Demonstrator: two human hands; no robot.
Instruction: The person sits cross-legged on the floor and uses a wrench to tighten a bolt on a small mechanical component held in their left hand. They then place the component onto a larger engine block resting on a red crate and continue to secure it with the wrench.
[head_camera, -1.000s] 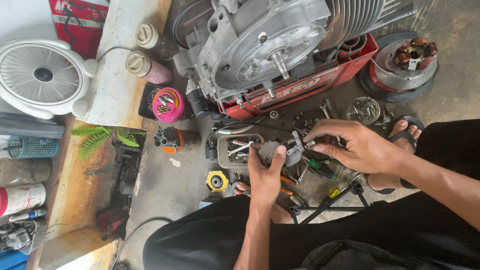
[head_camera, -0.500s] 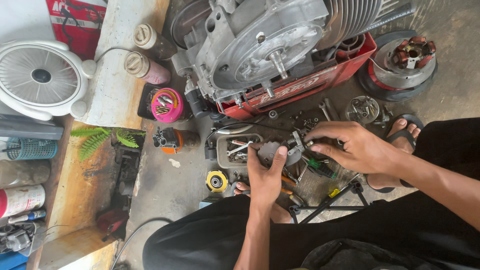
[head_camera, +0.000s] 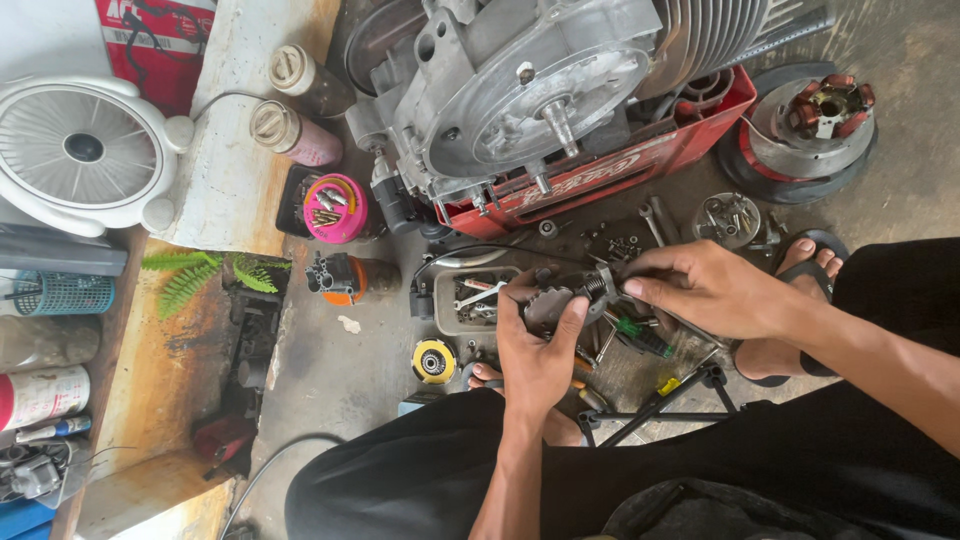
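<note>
Left hand (head_camera: 535, 355): fingers curled shut around a small grey metal toothed part (head_camera: 550, 305), thumb up one side, fingertips on the other. Part sits low centre of view, above the person's lap, just in front of the engine.

Right hand (head_camera: 715, 292): fingers pinched together on the right end of the same part, at a short coiled spring (head_camera: 594, 288). Thumb and index meet at the spring, other fingers folded under. Both hands touch the 1 assembly, close together.

Materials nearby:
- Engine block (head_camera: 530, 100): cast aluminium, dull silver, round flat side cover with a bare shaft sticking out, finned cylinder at upper right. It rests in a red plastic crate (head_camera: 620, 170).
- Stator plate (head_camera: 815, 120): round, copper-coloured coils, sits on a black rubber ring, well to the right.
- Small grey tray (head_camera: 475, 300): rectangular, holds loose screws and bits, just left of the left hand.
- Pink round tub (head_camera: 335, 208): small metal pieces inside.
- Yellow and black disc (head_camera: 433, 361) on the concrete floor (head_camera: 340, 380), near the left wrist.
- Green-handled screwdriver (head_camera: 640, 335) under the right hand.
- White plastic fan (head_camera: 85, 150), far left, grille up.
- 2 bottles (head_camera: 295, 130) with ribbed caps lying on a pale slab.

Floor is rough, oil-stained concrete, littered with bolts. Bare toes in black sandals show on both sides of the hands.
</note>
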